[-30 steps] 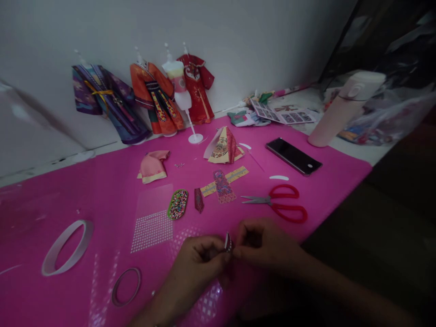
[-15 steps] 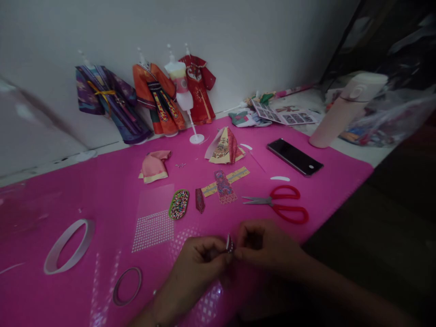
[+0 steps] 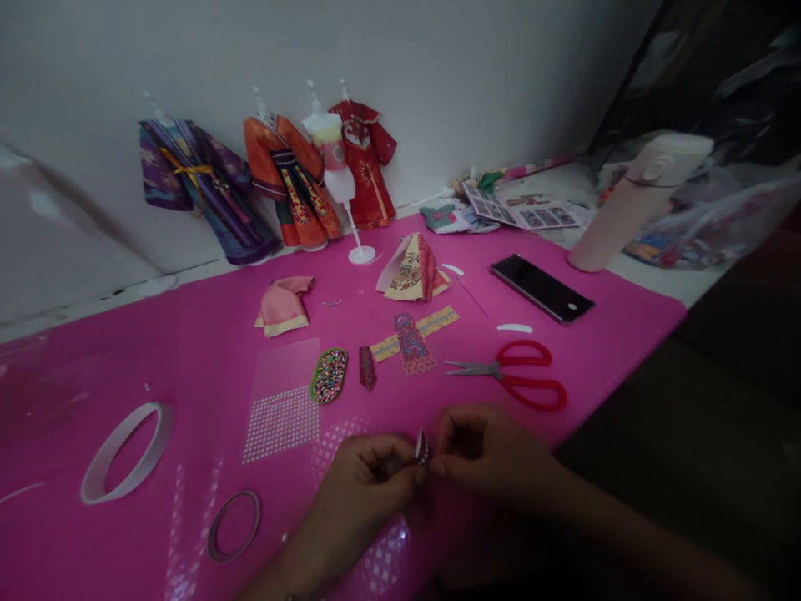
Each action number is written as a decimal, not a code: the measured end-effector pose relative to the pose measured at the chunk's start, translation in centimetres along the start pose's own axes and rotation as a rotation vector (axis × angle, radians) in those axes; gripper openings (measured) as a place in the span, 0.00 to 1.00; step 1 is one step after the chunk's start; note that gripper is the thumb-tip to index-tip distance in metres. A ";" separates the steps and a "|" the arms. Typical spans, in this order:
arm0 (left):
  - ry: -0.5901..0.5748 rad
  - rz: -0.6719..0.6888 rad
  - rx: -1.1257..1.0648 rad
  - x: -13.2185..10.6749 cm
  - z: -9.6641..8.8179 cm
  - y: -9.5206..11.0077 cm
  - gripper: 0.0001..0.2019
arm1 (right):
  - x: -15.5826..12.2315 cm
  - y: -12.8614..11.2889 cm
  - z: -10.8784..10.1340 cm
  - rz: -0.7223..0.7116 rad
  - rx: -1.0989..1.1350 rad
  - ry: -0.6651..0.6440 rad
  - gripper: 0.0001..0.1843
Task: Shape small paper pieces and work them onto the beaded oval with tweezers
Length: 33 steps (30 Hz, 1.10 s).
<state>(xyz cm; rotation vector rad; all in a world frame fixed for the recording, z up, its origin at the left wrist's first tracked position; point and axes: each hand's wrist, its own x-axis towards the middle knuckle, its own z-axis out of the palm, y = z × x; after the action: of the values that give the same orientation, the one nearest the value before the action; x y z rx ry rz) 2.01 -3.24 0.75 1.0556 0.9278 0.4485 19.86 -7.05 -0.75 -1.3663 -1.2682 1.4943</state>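
My left hand (image 3: 366, 484) and my right hand (image 3: 485, 455) meet low over the pink mat (image 3: 188, 334), near its front edge. Both pinch one small patterned paper piece (image 3: 421, 448) between their fingertips, fingers curled shut on it. Just beyond lie a dark red paper strip (image 3: 366, 368), a green-rimmed oval piece (image 3: 329, 375), a patterned cross-shaped piece (image 3: 413, 338) and red-handled scissors (image 3: 513, 376), the nearest thing to my right hand.
Paper robes in purple (image 3: 193, 188), orange (image 3: 291, 179) and red (image 3: 363, 159) and a white mannequin stand (image 3: 341, 184) line the wall. A phone (image 3: 541, 288), pink bottle (image 3: 632, 200), folded paper skirt (image 3: 413, 269), pink garment (image 3: 283, 305), two tape rings (image 3: 122, 452) and dotted sheets (image 3: 281, 401) lie around.
Both hands keep pinching the small paper piece in the same spot; only the view has shifted very slightly.
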 end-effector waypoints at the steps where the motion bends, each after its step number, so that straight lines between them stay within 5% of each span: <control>1: -0.004 0.005 0.000 0.0 0.0 0.0 0.10 | 0.0 0.0 0.0 0.000 -0.001 -0.001 0.07; 14: -0.008 0.018 0.055 0.0 -0.1 0.2 0.11 | 0.0 -0.1 -0.1 -0.022 -0.015 0.000 0.06; 21: 0.089 0.060 0.085 0.0 0.1 0.5 0.09 | -0.2 -0.6 0.0 -0.089 -0.038 0.061 0.03; 28: 0.178 0.117 0.101 -0.1 0.2 0.8 0.09 | -1.4 -1.5 0.6 -0.592 -0.486 0.254 0.08; 33: 0.182 0.120 0.117 0.0 0.2 0.5 0.07 | -1.8 -1.1 0.8 -0.644 -0.680 0.298 0.10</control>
<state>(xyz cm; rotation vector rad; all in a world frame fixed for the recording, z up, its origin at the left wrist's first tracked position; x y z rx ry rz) 2.24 -3.11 1.26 1.1956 1.0653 0.6031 19.23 -8.64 0.70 -1.3136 -1.8647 0.4098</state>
